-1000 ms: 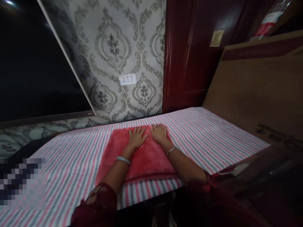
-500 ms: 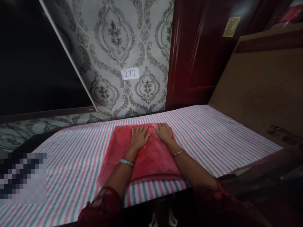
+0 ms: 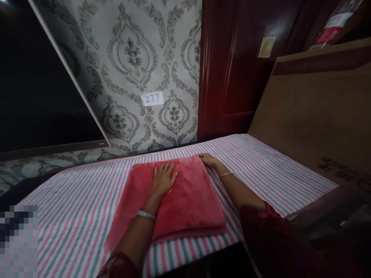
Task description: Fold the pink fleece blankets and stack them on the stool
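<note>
A folded red plush cloth (image 3: 188, 197) lies on a pink, white and grey striped sheet (image 3: 95, 193). My left hand (image 3: 164, 179) rests flat on top of it with the fingers spread, left of its middle. At the far right corner, my right hand (image 3: 209, 160) has its fingers bent around the cloth's edge; the undersides of those fingers are hidden. The front edge of the cloth shows thick, rounded folds.
Behind the sheet stands a patterned wall (image 3: 176, 77) with a paper label (image 3: 152, 99) reading 277. A dark screen (image 3: 43, 85) is at left. On the right are a dark red panel (image 3: 226, 77), a cardboard box (image 3: 313, 112) and a bottle (image 3: 333, 29).
My right hand has slid off the cloth's top to its far right corner and bent its fingers there. My left hand stays flat on the cloth. The view has shifted slightly.
</note>
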Motion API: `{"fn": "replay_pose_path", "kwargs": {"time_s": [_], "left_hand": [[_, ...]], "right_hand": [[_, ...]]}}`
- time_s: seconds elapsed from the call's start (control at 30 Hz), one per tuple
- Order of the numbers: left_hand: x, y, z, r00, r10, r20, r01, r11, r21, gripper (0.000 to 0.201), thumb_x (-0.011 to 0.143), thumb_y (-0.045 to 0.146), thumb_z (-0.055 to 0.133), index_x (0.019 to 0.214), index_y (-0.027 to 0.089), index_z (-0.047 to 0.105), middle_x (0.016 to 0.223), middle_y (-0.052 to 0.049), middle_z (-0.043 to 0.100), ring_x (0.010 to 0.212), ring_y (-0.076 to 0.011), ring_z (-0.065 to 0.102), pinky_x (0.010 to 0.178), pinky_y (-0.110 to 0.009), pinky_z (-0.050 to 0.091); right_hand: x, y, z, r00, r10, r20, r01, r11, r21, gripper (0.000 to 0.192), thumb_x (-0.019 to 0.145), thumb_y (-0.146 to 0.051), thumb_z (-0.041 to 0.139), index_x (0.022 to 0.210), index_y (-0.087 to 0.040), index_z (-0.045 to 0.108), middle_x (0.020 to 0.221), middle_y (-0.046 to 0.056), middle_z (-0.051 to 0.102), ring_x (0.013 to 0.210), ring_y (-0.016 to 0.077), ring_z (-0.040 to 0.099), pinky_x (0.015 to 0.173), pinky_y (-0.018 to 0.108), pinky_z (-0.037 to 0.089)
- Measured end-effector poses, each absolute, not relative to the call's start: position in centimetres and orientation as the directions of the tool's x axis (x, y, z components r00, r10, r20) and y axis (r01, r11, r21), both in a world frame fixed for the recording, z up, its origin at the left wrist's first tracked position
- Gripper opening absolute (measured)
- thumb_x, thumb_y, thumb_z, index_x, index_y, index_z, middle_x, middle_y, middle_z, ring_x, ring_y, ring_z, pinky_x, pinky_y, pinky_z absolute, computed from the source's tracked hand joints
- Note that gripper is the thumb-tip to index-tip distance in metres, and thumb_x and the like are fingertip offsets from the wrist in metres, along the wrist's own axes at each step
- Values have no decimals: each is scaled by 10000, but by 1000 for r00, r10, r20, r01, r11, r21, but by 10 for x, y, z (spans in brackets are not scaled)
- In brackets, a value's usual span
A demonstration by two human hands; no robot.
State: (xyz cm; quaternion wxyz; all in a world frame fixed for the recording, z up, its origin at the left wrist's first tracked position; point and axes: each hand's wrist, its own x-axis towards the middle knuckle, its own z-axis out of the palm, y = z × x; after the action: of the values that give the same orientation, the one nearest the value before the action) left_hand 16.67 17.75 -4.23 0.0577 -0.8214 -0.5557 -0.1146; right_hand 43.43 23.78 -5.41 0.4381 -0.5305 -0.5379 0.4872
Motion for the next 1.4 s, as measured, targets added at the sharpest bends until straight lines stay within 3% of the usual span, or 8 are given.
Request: {"fn": "replay_pose_path", "kwargs": {"time_s": [0.17, 0.3, 0.5, 0.7, 1.13, 1.27, 1.33, 1.4], "left_hand": [[168, 177, -38, 347, 909, 230, 932, -361, 24, 558, 1018, 436, 337, 1535, 241, 413, 1589, -81, 421, 1476, -290, 354, 1212, -589, 226], [168, 176, -36, 336, 919, 205, 937, -348, 25, 559, 1016, 439, 333, 1538, 255, 410, 1595, -70, 411, 1484, -278, 341, 1221, -571, 220], [168, 177, -38, 337, 917, 212, 937, -349, 19, 559, 1014, 447, 330, 1537, 266, 412, 1590, -70, 421, 1483, -280, 342, 1225, -562, 215], [166, 179, -40, 343, 918, 199, 931, -361, 59, 561, 1017, 445, 314, 1547, 280, 392, 1609, -47, 392, 1500, -279, 306, 1223, -571, 214], [167, 179, -42, 342, 918, 203, 927, -364, 85, 561, 1020, 465, 302, 1539, 279, 404, 1619, -41, 373, 1499, -271, 307, 1223, -570, 207], [167, 179, -41, 339, 916, 214, 927, -364, 87, 565, 1018, 476, 299, 1543, 293, 398, 1610, -52, 390, 1498, -273, 309, 1223, -565, 205], [167, 179, -42, 342, 914, 217, 925, -368, 91, 566, 1017, 478, 301, 1544, 295, 395, 1608, -54, 395, 1499, -275, 308, 1224, -568, 197], [167, 178, -42, 344, 913, 220, 924, -371, 95, 565, 1015, 478, 311, 1544, 299, 394, 1610, -50, 392, 1497, -278, 311, 1225, -572, 189]], "right_hand": [[433, 238, -48, -136, 990, -23, 1, -23, -1000, 284, 700, -403, 758, 858, -170, 718, 808, 38, 746, 742, 176, 664, 738, 283, 548], [426, 235, -47, -165, 986, -15, -59, -25, -998, 324, 709, -450, 725, 873, -174, 680, 771, 29, 719, 669, 175, 644, 680, 309, 547], [422, 245, -56, -32, 998, 62, -65, 60, -996, 275, 651, -403, 681, 800, -188, 597, 717, -7, 653, 656, 151, 582, 680, 283, 500], [440, 242, -73, 157, 979, 127, 17, 126, -992, 232, 598, -345, 598, 776, -202, 556, 683, -27, 601, 635, 137, 529, 640, 254, 439], [444, 232, -71, 213, 965, 154, 383, 62, -922, 142, 612, -185, 482, 725, -193, 567, 723, 1, 645, 734, 170, 598, 708, 268, 481], [447, 226, -49, 203, 971, 126, 529, -1, -849, 239, 679, -138, 519, 861, -142, 673, 847, 78, 719, 843, 223, 657, 795, 313, 505], [443, 224, -30, 221, 966, 132, 588, -24, -808, 380, 728, -131, 538, 1075, -109, 692, 1037, 137, 733, 990, 266, 664, 904, 360, 488], [426, 220, -10, 202, 964, 174, 658, -2, -753, 501, 809, -170, 552, 1303, -121, 617, 1266, 164, 672, 1168, 291, 614, 1005, 384, 441]]}}
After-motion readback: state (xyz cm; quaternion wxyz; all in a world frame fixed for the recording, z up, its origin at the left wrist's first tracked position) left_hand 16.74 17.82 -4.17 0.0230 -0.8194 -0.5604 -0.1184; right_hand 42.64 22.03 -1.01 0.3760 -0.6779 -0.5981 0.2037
